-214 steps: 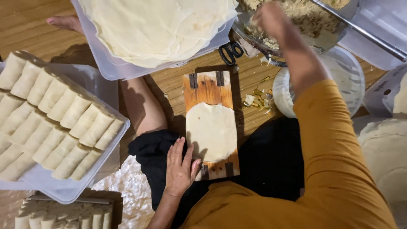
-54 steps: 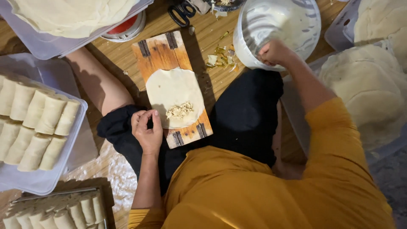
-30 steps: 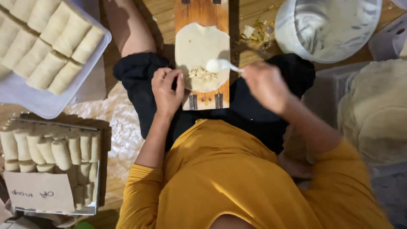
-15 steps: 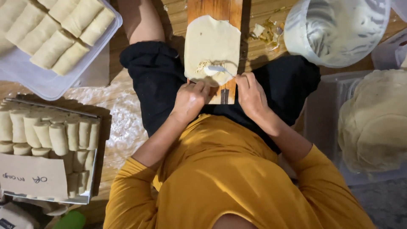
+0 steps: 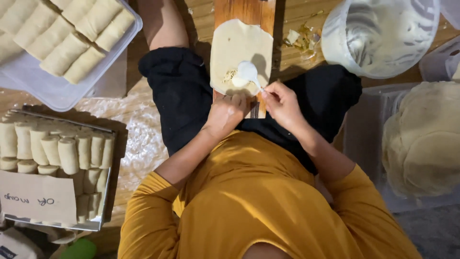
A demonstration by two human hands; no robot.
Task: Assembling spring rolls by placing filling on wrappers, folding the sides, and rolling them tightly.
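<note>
Right hand pinching small white plastic spoon, left hand pressed on pale round wrapper at 6 o'clock edge; best spread thinly.

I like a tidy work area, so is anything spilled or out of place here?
Yes: pale scraps lie scattered on the wooden floor between the wooden board and the white-streaked clear plastic bowl, off any tray. The rolled wrappers in the clear plastic tray lie in orderly rows.
</note>
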